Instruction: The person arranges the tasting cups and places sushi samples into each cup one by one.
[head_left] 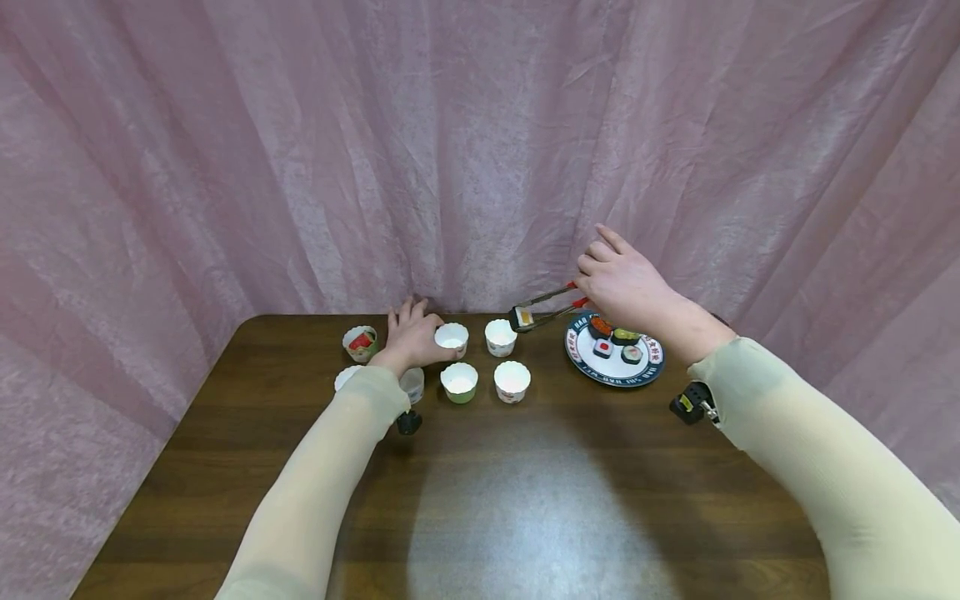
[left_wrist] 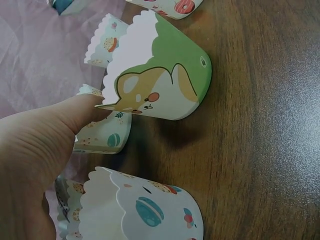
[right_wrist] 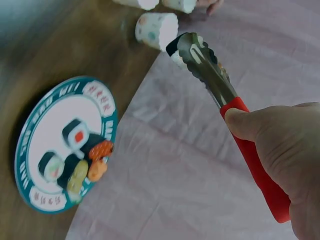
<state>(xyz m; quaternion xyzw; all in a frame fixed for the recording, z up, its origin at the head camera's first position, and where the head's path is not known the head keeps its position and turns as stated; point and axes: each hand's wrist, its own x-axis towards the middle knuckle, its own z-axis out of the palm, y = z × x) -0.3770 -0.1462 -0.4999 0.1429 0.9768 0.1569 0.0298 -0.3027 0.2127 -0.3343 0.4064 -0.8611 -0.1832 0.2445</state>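
My left hand [head_left: 412, 337] holds a white paper baking cup [head_left: 452, 336] in the back row, its thumb across the cup's near side. In the left wrist view a green dog-print cup [left_wrist: 170, 70] stands in front and hides part of the held cup [left_wrist: 102, 135]. My right hand [head_left: 626, 283] grips red-handled metal tongs [right_wrist: 250, 155], index finger extended in the head view. Between the tong tips is a toy sushi piece [head_left: 522, 317], dark with a white and orange face, close beside another white cup [head_left: 500, 337].
A round blue-rimmed plate [head_left: 576, 354] with several toy sushi pieces sits at the right. More paper cups stand in front, including a white one [head_left: 512, 381]; the far-left cup [head_left: 361, 343] contains a red piece. A pink curtain [head_left: 480, 167] hangs behind the wooden table [head_left: 637, 500].
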